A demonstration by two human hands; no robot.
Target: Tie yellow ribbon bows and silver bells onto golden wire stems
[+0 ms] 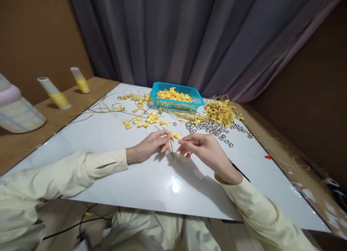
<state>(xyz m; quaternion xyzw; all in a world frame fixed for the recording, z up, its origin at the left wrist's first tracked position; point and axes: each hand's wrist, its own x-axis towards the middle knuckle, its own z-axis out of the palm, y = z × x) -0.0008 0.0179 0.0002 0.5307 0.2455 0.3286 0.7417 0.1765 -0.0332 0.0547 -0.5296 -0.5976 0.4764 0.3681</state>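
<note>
My left hand (155, 144) pinches a small yellow ribbon bow (176, 135) between thumb and fingertips, above the white tabletop. A thin gold cord (171, 149) hangs from it below my fingers. Just right of the bow, my right hand (200, 146) has its thumb and forefinger pressed together; what lies between them is too small to make out. Beyond my hands lie loose yellow bows (153, 118) and many small silver rings (208, 127).
A blue basket (177, 107) of yellow bows stands at the back. Right of it lies a heap of corded bows (222, 111), beside a bundle of gold cords (180, 116). Ribbon spools (59, 100) and a large cup (21, 111) stand at the left. A grey curtain (173, 37) hangs behind.
</note>
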